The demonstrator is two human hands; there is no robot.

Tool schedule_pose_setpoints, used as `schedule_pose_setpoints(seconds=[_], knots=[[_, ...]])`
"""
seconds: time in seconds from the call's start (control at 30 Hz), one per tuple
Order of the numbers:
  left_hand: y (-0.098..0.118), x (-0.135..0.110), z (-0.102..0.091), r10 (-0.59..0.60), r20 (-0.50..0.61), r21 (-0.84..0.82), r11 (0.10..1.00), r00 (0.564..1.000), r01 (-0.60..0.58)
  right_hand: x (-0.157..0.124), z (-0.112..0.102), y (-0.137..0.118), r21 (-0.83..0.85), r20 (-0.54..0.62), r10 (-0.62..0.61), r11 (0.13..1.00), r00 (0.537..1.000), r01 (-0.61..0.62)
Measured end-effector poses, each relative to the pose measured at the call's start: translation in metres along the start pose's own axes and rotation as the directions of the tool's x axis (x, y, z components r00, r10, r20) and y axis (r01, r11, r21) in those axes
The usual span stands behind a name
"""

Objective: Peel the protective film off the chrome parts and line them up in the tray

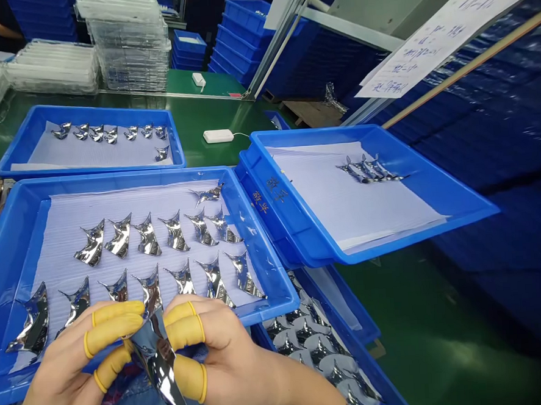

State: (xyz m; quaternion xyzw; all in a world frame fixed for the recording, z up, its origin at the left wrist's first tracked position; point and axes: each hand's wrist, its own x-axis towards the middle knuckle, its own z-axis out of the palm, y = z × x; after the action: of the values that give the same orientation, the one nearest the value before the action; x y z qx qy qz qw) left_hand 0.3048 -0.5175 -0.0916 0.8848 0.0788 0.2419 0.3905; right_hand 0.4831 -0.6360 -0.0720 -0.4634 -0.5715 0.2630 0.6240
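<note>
Between my two hands, over my lap, is a curved, mirror-bright chrome part (157,356) with a pointed end. My left hand (81,361), in yellow finger cots, pinches its left edge near the top. Yellow-cotted fingers of my right hand (215,346) grip the right edge. Just beyond my hands lies a blue tray (136,179) lined with white paper. Rows of similar chrome parts (175,231) rest on that paper, and the nearest row is partly hidden behind my fingers.
A tilted blue tray (454,206) at right holds several shiny parts (369,170). Another tray (178,141) with small chrome pieces sits behind. Lower right, a blue bin (392,396) holds more parts. Clear plastic trays (130,52) are stacked at the back, near a white device (218,136).
</note>
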Motion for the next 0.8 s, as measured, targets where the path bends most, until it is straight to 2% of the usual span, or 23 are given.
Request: schedule_pose_setpoints(seconds=[0.27,0.5,0.8], knots=[[-0.006,0.001,-0.006,0.018,-0.046,0.051,0.999,0.999,-0.016,0.002,0.0,0.001,-0.031,0.015,0.013,0.999,1.0,-0.013],[-0.005,0.011,-0.007,0.03,-0.05,0.032,0.999,0.998,-0.028,0.003,-0.001,0.002,-0.049,0.018,0.007,0.999,1.0,-0.006],[-0.006,0.01,-0.007,-0.008,-0.071,0.055,0.998,0.997,0.012,0.001,0.0,0.004,-0.088,0.017,0.013,0.996,1.0,-0.011]])
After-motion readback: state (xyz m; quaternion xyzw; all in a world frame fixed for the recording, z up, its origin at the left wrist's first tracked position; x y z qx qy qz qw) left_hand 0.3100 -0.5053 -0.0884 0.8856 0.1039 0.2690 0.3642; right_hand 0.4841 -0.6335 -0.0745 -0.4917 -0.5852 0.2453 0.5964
